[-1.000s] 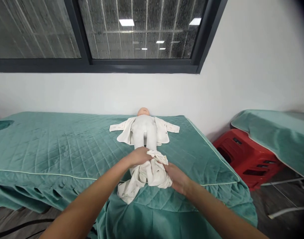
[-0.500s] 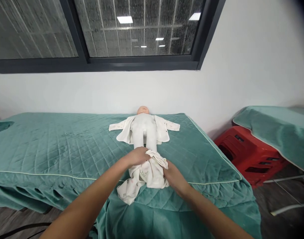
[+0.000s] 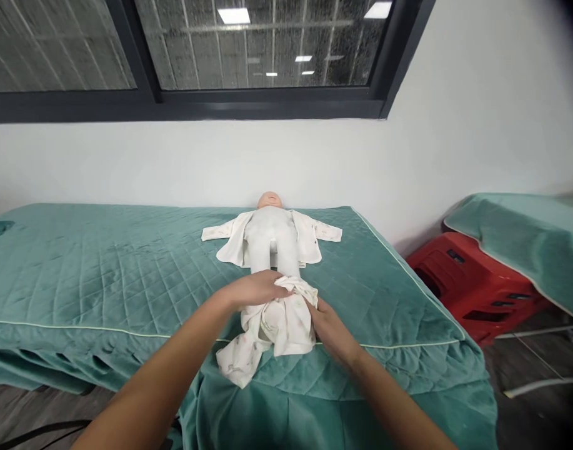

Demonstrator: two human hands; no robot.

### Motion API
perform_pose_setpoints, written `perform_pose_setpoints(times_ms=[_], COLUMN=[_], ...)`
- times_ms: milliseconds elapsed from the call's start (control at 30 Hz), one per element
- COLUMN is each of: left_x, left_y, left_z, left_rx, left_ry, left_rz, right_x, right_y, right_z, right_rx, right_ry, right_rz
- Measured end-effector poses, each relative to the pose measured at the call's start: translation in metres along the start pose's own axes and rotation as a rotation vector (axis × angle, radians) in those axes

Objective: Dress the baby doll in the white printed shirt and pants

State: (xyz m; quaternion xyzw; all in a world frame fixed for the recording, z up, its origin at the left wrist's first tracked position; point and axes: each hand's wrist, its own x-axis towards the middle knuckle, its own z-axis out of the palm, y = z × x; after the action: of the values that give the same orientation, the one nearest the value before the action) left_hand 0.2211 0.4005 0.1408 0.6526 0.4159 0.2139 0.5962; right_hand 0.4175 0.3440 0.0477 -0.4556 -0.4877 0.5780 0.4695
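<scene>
- Bare right hand (image 3: 330,328): compared with a second ago, shifted inward and slightly up, now at the upper right side of the bunched white printed-cloth garment (image 3: 290,328).
- Garment: right-hand bulge, earlier spread out beneath that hand, is drawn in; bundle now narrower, hanging more directly downward.
- Bare left hand (image 3: 258,287): thumb lies farther across the gathered cloth.
- Head view tilts lower: dark-grey metal window frame (image 3: 267,111), white-bodied doll (image 3: 271,228) and red plastic stool (image 3: 478,284) all appear higher.
</scene>
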Motion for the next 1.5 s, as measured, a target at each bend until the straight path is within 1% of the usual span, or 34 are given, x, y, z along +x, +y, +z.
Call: perform_pose_setpoints(times_ms=[100, 200, 300, 367, 433, 533, 700, 800, 867, 967, 1033, 1100, 1167, 1200, 1233, 1300, 1367, 1400, 1467, 1500], left_x=[0.000, 0.008, 0.020, 0.029, 0.037, 0.050, 0.072, 0.084, 0.093, 0.105, 0.108, 0.104, 0.094, 0.088, 0.082, 0.072, 0.067, 0.066, 0.065, 0.064], left_y=[0.002, -0.003, -0.010, -0.011, -0.007, 0.000, 0.008, 0.012, 0.015, 0.017, 0.017, 0.014, 0.009, 0.006, 0.002, -0.005, -0.010, -0.011, -0.012, -0.012], left_z=[-0.006, -0.010, -0.012, -0.014, -0.016, -0.020, -0.024, -0.026, -0.029, -0.035, -0.040, -0.045, -0.049, -0.050, -0.051, -0.051, -0.049, -0.048, -0.046, -0.046], left_rx=[-0.069, -0.297, -0.466, -0.492, -0.449, -0.328, -0.072, 0.055, 0.106, 0.161, 0.191, 0.194, 0.151, 0.111, 0.063, -0.047, -0.138, -0.167, -0.187, -0.182], left_ry=[-0.122, -0.177, -0.187, -0.159, -0.099, 0.011, 0.151, 0.185, 0.200, 0.244, 0.280, 0.313, 0.342, 0.352, 0.359, 0.375, 0.384, 0.387, 0.376, 0.367], left_rz=[-0.076, -0.070, -0.032, -0.012, -0.007, 0.013, 0.141, 0.212, 0.228, 0.240, 0.255, 0.255, 0.226, 0.204, 0.182, 0.165, 0.196, 0.225, 0.264, 0.263], right_x=[0.005, 0.015, 0.032, 0.045, 0.059, 0.075, 0.091, 0.101, 0.109, 0.120, 0.126, 0.127, 0.125, 0.123, 0.121, 0.118, 0.119, 0.120, 0.125, 0.129], right_y=[-0.001, -0.003, -0.004, -0.005, -0.004, -0.004, -0.013, -0.019, -0.021, -0.023, -0.024, -0.026, -0.031, -0.036, -0.043, -0.061, -0.080, -0.089, -0.103, -0.108], right_z=[-0.004, -0.005, -0.005, -0.006, -0.008, -0.013, -0.016, -0.017, -0.018, -0.021, -0.024, -0.028, -0.029, -0.029, -0.027, -0.019, -0.007, 0.000, 0.011, 0.013], right_rx=[0.020, 0.068, 0.127, 0.121, 0.064, -0.050, -0.179, -0.188, -0.199, -0.285, -0.358, -0.421, -0.458, -0.473, -0.489, -0.520, -0.528, -0.531, -0.562, -0.582], right_ry=[0.074, 0.175, 0.260, 0.310, 0.345, 0.367, 0.385, 0.385, 0.395, 0.412, 0.407, 0.399, 0.358, 0.310, 0.245, 0.074, -0.092, -0.152, -0.242, -0.273], right_rz=[-0.041, -0.083, -0.116, -0.156, -0.195, -0.220, -0.240, -0.251, -0.268, -0.291, -0.276, -0.236, -0.235, -0.261, -0.294, -0.335, -0.319, -0.299, -0.253, -0.230])
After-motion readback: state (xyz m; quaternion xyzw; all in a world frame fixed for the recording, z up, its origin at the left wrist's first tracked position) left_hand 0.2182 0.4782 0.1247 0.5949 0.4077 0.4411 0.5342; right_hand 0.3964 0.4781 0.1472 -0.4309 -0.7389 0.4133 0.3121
